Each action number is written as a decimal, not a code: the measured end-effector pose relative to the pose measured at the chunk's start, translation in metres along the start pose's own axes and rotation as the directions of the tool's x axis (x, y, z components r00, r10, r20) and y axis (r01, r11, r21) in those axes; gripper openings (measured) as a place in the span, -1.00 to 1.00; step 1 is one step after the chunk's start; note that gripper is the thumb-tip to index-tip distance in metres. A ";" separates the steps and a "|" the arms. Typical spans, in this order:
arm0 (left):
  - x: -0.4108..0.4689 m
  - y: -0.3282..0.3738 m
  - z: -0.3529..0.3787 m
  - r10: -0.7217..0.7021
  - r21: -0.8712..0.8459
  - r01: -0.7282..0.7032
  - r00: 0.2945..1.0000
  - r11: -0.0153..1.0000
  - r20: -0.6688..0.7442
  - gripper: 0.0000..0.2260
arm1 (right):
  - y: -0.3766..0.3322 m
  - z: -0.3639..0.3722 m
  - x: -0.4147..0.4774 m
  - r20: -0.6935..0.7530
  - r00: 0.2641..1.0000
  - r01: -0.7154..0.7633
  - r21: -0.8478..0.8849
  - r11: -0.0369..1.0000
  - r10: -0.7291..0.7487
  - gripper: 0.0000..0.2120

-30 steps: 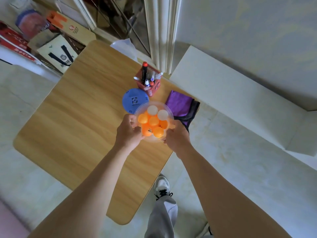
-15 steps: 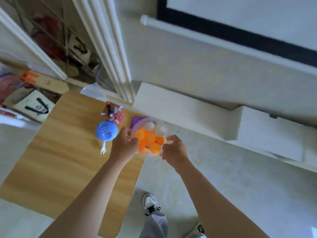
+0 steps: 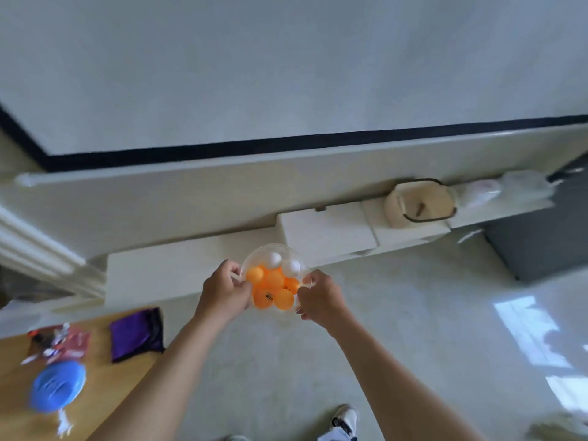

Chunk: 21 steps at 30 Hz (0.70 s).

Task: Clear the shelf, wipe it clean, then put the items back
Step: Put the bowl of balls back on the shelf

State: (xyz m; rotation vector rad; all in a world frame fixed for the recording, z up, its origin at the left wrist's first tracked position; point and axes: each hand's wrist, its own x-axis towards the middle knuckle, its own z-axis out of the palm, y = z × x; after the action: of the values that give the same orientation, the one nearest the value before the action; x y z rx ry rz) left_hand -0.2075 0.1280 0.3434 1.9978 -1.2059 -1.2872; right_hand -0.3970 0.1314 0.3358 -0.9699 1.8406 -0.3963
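Note:
A clear plastic tub [image 3: 267,251] holding several orange and two white ping-pong balls [image 3: 273,288] hangs in the air in front of the low white shelf [image 3: 178,265]. My left hand [image 3: 224,292] grips its left side and my right hand [image 3: 319,297] grips its right side. The bare shelf top lies just behind and below the tub. On the wooden table [image 3: 19,418] at the lower left lie a purple cloth [image 3: 135,334], a red pen holder [image 3: 60,340] and a blue round device [image 3: 57,389].
Further right on the shelf stand white boxes [image 3: 327,232], a beige bag with dark handles [image 3: 420,202] and a plastic bag [image 3: 496,189]. A dark grey cabinet [image 3: 541,237] is at the right. Pale floor lies below, with my shoe [image 3: 345,420] on it.
Both hands have carried the tub of balls off the table and rightward, up to the shelf. The view has swung right; the table now sits at the lower left.

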 end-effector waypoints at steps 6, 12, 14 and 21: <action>0.022 0.073 0.074 0.089 0.093 -0.098 0.992 0.991 0.089 -0.89 | 0.019 -0.087 0.034 -0.072 0.995 -0.059 0.103 0.993 0.067 -0.79; 0.082 0.112 0.141 0.043 0.110 -0.053 0.995 0.993 0.091 -0.86 | 0.025 -0.142 0.121 -0.030 0.996 -0.084 0.129 0.988 0.089 -0.75; 0.110 0.121 0.163 0.003 0.108 -0.011 0.997 0.994 0.073 -0.84 | 0.023 -0.155 0.157 -0.002 0.995 -0.098 0.136 0.986 0.100 -0.75; 0.213 0.137 0.251 -0.104 0.050 0.102 0.993 0.994 0.048 -0.85 | 0.032 -0.194 0.288 0.053 0.984 -0.175 0.124 0.977 0.170 -0.73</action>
State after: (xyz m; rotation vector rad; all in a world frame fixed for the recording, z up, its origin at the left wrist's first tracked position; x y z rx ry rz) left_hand -0.4524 -0.1070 0.2333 2.0973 -1.1802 -1.3781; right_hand -0.6389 -0.0971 0.2300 -0.7196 1.8212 -0.3799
